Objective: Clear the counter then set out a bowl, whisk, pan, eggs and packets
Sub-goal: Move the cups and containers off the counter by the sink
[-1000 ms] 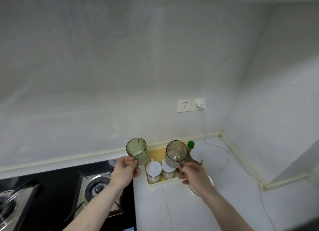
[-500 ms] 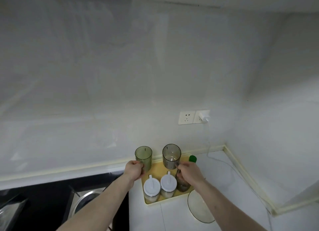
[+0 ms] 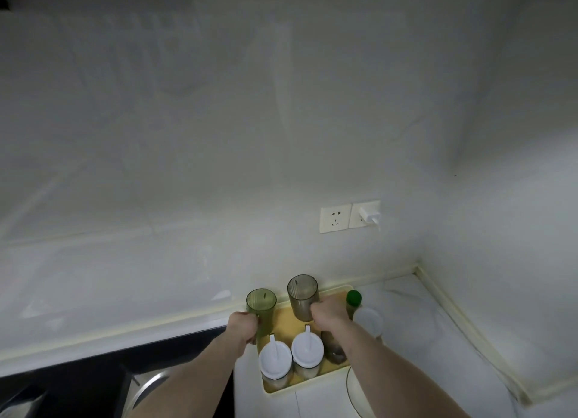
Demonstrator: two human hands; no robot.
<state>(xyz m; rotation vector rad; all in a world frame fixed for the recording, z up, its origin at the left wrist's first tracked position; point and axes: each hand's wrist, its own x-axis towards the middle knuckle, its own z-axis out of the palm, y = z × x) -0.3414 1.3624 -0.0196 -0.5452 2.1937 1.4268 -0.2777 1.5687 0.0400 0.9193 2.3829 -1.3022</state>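
Stage: clearing, early | your left hand (image 3: 242, 325) grips green cup (image 3: 261, 305), right hand (image 3: 328, 313) grips grey cup (image 3: 302, 295), over tray (image 3: 312, 383) at tabletop's back corner | left: bowl, whisk, pan, eggs, packets unseen.

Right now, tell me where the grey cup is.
In the head view, the grey cup is at the yellow tray's back, gripped by the right hand, right of the green cup.

White counter (image 3: 416, 333) bears a yellow tray (image 3: 283, 319) and a plate (image 3: 355, 395).
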